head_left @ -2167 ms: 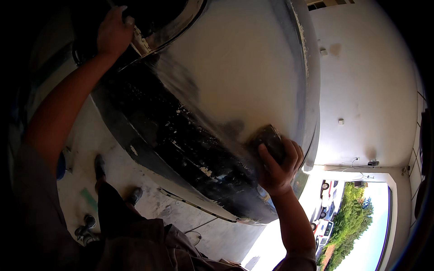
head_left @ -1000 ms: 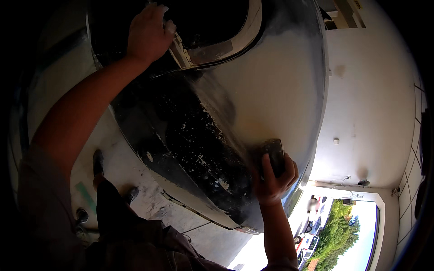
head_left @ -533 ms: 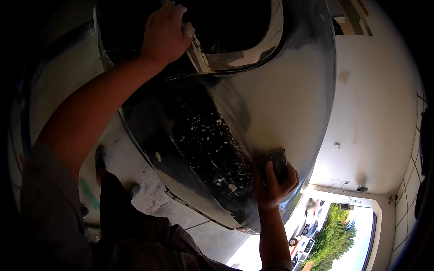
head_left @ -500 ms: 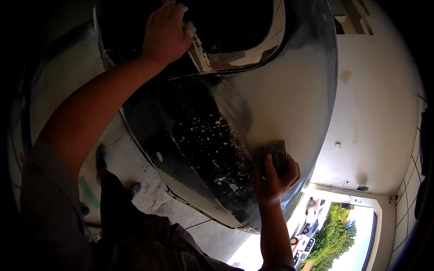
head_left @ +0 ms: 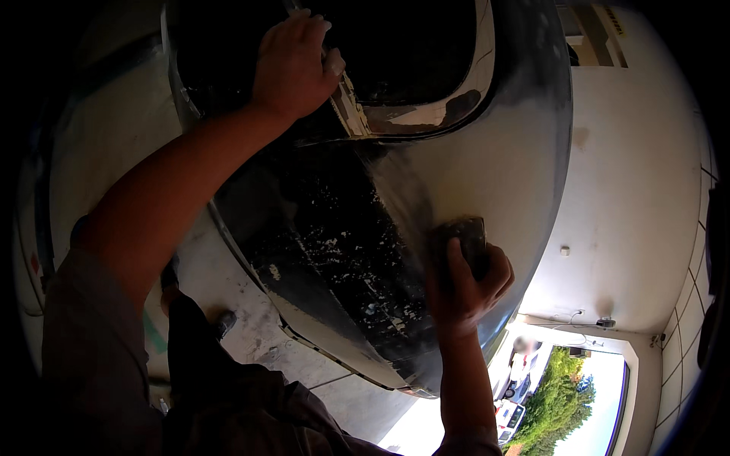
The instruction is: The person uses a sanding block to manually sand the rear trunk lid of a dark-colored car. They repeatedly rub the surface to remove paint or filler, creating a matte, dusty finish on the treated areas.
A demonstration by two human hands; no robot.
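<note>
A car body [head_left: 502, 175] with patchy grey, black and pale paint fills the middle of the view. My right hand [head_left: 473, 289] grips a dark sanding block [head_left: 465, 234] and holds it against the pale panel, beside a worn black band [head_left: 334, 220] dotted with light chips. Farther off, my left hand [head_left: 298, 68] is closed round the narrow pillar [head_left: 351, 110] between two dark window openings. Its fingertips curl over the far side, partly hidden.
Below on the left, the concrete floor [head_left: 266, 342] shows my legs and shoes. A pale wall [head_left: 623, 175] rises on the right. Past an open garage doorway [head_left: 627, 403] stand parked vehicles [head_left: 508, 418], trees and a blurred person.
My right hand has slid the sanding block farther away along the panel. My left hand keeps its hold on the pillar, while the whole view has shifted slightly.
</note>
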